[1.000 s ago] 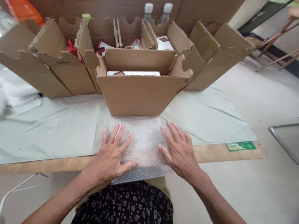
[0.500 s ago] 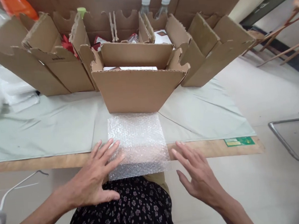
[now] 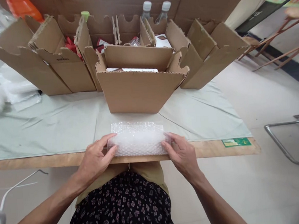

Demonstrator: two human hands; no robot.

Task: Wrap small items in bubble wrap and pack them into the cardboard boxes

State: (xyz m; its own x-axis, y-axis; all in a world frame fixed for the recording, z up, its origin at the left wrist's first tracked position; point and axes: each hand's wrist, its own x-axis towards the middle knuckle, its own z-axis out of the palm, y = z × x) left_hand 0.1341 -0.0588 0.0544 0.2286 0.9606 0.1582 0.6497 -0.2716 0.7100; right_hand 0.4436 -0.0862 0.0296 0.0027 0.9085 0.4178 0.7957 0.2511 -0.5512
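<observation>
A sheet of clear bubble wrap (image 3: 139, 142) lies folded over on itself at the table's front edge, its far layer showing beyond the fold. My left hand (image 3: 99, 156) pinches its left end between thumb and fingers. At the right end, my right hand (image 3: 180, 153) grips it the same way, thumb on top. Just beyond the wrap stands an upright brown cardboard box (image 3: 142, 91) with an open top. A white flat item (image 3: 135, 70) shows inside that box, mostly hidden by its front wall.
Several open cardboard bins (image 3: 67, 72) stand in a row behind, with red packets (image 3: 71, 45) in one. Two capped bottles (image 3: 163, 11) rise behind them. White plastic wrap (image 3: 14, 89) is piled at left. A green card (image 3: 236, 142) lies at the table's right front edge.
Both hands were spread open beside the flat bubble wrap sheet. Now they hold its two ends, and its near part, which hung over the table edge, is folded up and away from me.
</observation>
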